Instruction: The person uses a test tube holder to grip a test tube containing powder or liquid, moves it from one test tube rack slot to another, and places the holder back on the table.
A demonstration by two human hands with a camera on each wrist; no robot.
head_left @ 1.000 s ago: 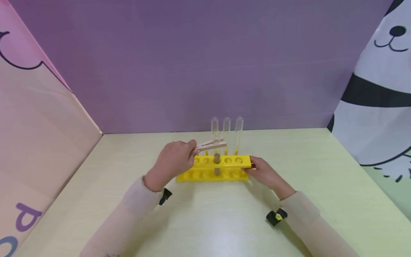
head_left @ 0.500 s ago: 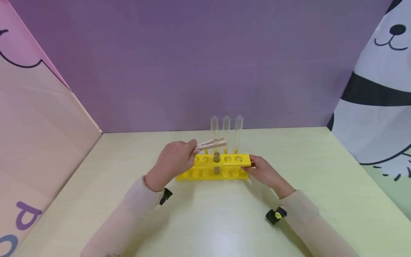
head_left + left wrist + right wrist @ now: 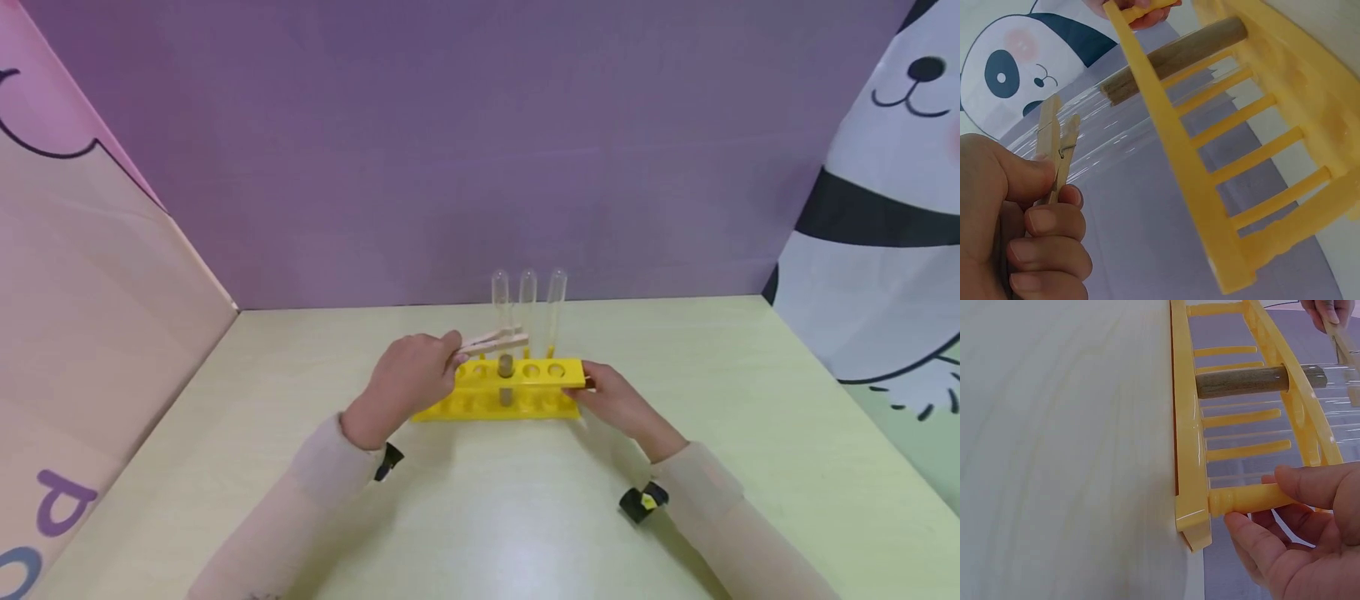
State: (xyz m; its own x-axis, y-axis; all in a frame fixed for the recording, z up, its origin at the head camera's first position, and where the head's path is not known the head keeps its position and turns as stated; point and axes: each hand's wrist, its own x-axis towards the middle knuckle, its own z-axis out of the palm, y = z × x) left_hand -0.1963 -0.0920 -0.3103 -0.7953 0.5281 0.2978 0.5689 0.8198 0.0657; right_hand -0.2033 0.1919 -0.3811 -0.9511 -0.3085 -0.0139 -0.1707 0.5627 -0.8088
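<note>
My left hand (image 3: 414,375) pinches a wooden test tube clamp (image 3: 1060,147) between thumb and fingers. The clamp reaches over a yellow test tube rack (image 3: 498,417) at the tube with a grey-brown filling (image 3: 1241,381), which stands in a middle hole. Whether the clamp's arms grip that tube I cannot tell. At the rack's right end my right hand (image 3: 618,404) holds the end post (image 3: 1250,499) between thumb and fingers. Upside-down glass test tubes (image 3: 557,292) stand along the back of the rack, over its pegs.
The rack stands on a pale wood-grain table (image 3: 525,517), toward the back. Behind the table rises a purple wall (image 3: 480,150). Printed panels flank it, one with a panda (image 3: 885,200) at the right and a pink-and-beige one (image 3: 90,292) at the left.
My left hand and the clamp have dipped slightly relative to the rack, and the clamp's arms look a little closer together. My right hand keeps its hold on the rack.
</note>
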